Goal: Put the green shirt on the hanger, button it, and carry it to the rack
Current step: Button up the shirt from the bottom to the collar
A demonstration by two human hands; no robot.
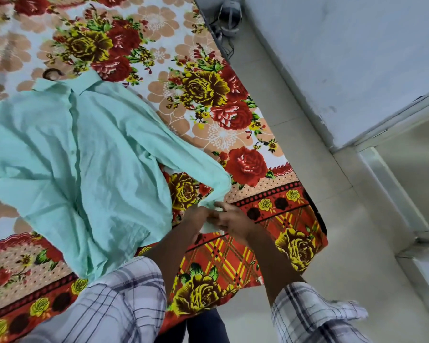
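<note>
Dark hanger hook (51,74) poking out at collar: hanger in; one. Pale green cotton button-up shirt (84,149) flat on floral bed sheet (208,95), front placket seemingly closed; one. Left hand (199,216), right hand (235,222): two, pinching sleeve cuff (213,227) with fingers, probably buttoning. Remaining: carry to rack, none visible.

The green shirt (84,149) lies spread on a floral bedsheet (208,90), with a hanger hook (50,73) showing above its collar. The left hand (198,216) and right hand (235,220) meet at one sleeve's cuff (212,227), apparently pinching it, though blur obscures the fingers.
</note>
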